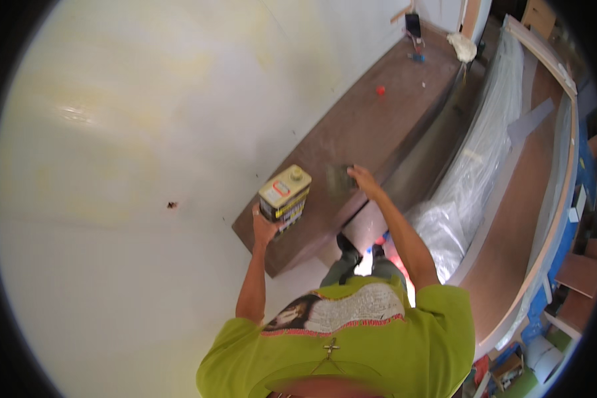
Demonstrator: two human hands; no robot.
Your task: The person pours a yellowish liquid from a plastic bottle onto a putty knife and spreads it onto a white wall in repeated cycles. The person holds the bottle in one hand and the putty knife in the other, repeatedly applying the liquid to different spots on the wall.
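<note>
My left hand (265, 227) is closed round the lower side of a rectangular tin can (285, 194). The can has a cream top with a round cap, and its sides are dark with yellow markings. It is tilted over the near end of a long brown bench (351, 132). To its right, my right hand (363, 178) grips a small dark grey-green object (340, 177) above the bench. This object is blurred, and its kind cannot be made out. The can and the object are apart.
A red cap-like piece (381, 90) lies farther along the bench, with a dark phone-like device (412, 25) and a whitish cloth bundle (462, 48) at its far end. Clear plastic sheeting (471, 159) drapes a curved panel on the right. A white wall (146, 132) borders the left.
</note>
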